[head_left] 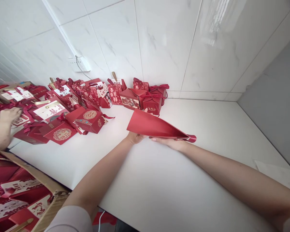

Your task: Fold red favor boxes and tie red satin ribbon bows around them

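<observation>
White desk, tiled wall behind. Red gift boxes heaped along the wall at left. Cardboard carton of red packaging at lower left. Wall socket.

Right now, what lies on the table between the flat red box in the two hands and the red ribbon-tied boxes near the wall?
In the head view, only bare white table separates the flat red box from the ribbon-tied boxes; the gap is narrow.

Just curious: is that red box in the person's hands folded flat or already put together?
Folded flat: the red box forms a thin wedge between both hands.
</observation>
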{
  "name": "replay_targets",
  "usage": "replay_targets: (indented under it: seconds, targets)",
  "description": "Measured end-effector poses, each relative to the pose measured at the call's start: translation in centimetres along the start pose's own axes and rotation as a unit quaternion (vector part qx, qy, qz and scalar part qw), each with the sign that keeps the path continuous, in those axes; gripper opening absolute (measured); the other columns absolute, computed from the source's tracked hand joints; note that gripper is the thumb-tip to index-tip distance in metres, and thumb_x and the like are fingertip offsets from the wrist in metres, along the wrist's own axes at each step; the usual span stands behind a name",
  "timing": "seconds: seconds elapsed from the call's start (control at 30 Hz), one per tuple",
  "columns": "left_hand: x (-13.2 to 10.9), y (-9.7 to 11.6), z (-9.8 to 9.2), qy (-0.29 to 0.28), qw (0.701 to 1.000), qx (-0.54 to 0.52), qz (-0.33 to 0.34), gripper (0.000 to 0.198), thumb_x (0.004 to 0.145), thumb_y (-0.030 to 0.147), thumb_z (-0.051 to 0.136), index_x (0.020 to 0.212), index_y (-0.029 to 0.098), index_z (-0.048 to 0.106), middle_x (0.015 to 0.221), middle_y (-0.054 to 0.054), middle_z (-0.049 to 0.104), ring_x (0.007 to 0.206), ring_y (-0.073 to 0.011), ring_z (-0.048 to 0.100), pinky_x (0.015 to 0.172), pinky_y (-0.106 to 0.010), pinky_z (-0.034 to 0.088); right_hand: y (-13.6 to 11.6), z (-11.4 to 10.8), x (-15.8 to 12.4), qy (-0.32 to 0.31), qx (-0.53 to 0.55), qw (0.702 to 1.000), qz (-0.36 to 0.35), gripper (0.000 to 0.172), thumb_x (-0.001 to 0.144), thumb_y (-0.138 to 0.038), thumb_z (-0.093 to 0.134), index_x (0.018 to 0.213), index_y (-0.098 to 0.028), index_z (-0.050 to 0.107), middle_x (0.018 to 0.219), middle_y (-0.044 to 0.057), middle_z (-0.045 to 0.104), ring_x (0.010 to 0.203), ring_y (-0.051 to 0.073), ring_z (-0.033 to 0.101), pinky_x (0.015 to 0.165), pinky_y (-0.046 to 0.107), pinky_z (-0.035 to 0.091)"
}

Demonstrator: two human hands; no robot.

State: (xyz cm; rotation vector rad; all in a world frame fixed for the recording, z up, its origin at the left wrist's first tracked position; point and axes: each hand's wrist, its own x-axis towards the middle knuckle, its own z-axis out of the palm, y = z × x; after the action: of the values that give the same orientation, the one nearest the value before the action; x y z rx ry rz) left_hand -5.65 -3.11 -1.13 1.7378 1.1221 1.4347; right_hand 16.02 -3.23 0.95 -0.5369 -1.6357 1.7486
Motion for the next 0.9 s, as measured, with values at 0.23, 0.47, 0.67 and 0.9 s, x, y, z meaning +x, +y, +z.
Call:
replay_targets:
  seconds: [0.23,0.47,0.67,0.9]
  targets:
    - [0.5,0.5,0.7,-0.063,0.998,0.027,0.001,0.064,0.082,0.072,0.045,0.105,0.018,0.069,0.107,-0.011,0.071,0.108,-0.0323,0.063,0.097,-0.048,0.047,0.7,-0.7,0.9,0.019,0.103,0.992,0.064,0.031,0.077,-0.042,0.073,0.098,-0.019,0.073,0.087,0.007,0.077,0.084,0.022,0.072,0.089,0.042,0.054]
    - [0.8,0.3,1.1,-0.092,0.995,0.026,-0.016,0.071,0.087,0.07,0.037,0.131,0.018,0.055,0.131,-0.014,0.06,0.125,-0.0324,0.053,0.107,-0.049,0.039,1.0,-0.9,1.5,0.052,0.12,0.99,0.059,0.039,0.08,-0.05,0.068,0.101,-0.017,0.067,0.082,0.008,0.075,0.081,0.022,0.071,0.081,0.038,0.055]
    - [1.1,2.2,1.5,0.17,0.978,0.032,0.119,0.075,0.088,0.068,0.038,0.15,0.029,0.022,0.155,-0.01,0.03,0.142,-0.0276,0.033,0.118,-0.047,0.024,0.7,-0.5,1.2,0.234,-0.034,0.964,-0.12,0.049,0.076,-0.054,0.07,0.111,-0.023,0.059,0.09,0.005,0.069,0.081,0.022,0.064,0.079,0.037,0.05]
    - [0.9,2.3,1.9,0.06,0.993,0.026,0.101,0.065,0.096,0.051,0.039,0.152,0.027,0.018,0.16,-0.008,0.022,0.148,-0.0249,0.02,0.121,-0.043,0.019,0.5,-1.5,1.2,0.301,-0.117,0.932,-0.167,0.028,0.089,-0.05,0.056,0.099,-0.023,0.059,0.057,-0.007,0.038,0.053,0.012,0.041,0.057,0.027,0.039]
